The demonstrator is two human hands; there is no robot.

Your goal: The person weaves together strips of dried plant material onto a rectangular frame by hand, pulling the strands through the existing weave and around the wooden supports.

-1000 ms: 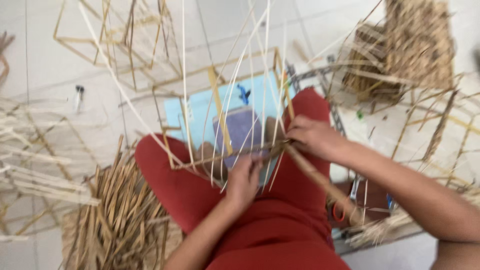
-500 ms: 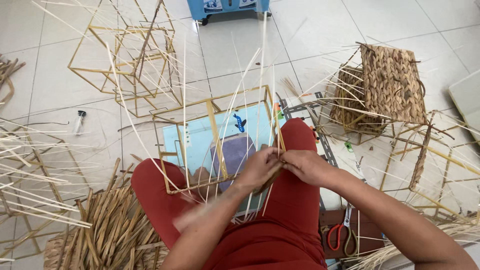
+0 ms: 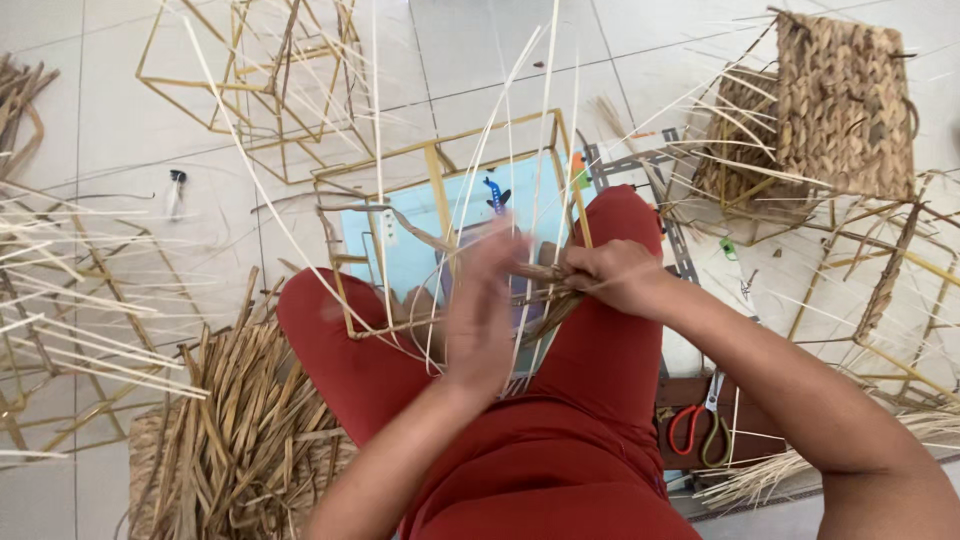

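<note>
A yellow wire basket frame [image 3: 437,170] rests between my knees, with thin pale reed stakes [image 3: 480,150] rising from it. My right hand [image 3: 618,277] grips a twisted brown straw strand [image 3: 545,272] at the frame's near right side. My left hand [image 3: 482,305] is blurred with motion, fingers spread, over the same strand just left of my right hand; what it holds cannot be made out. My legs in red trousers [image 3: 590,380] lie on either side of the frame. A light blue mat [image 3: 410,245] shows through the frame.
A pile of dried straw [image 3: 235,430] lies at my left thigh. Red-handled scissors [image 3: 695,430] lie by my right hip. A partly woven basket [image 3: 840,100] stands far right, bare yellow frames [image 3: 250,80] far left, more frames and loose reeds [image 3: 60,300] around on the tiled floor.
My left hand has slid left off the strand and opened, now blurred. The right hand keeps its grip. The view has tilted slightly downward and closer.
</note>
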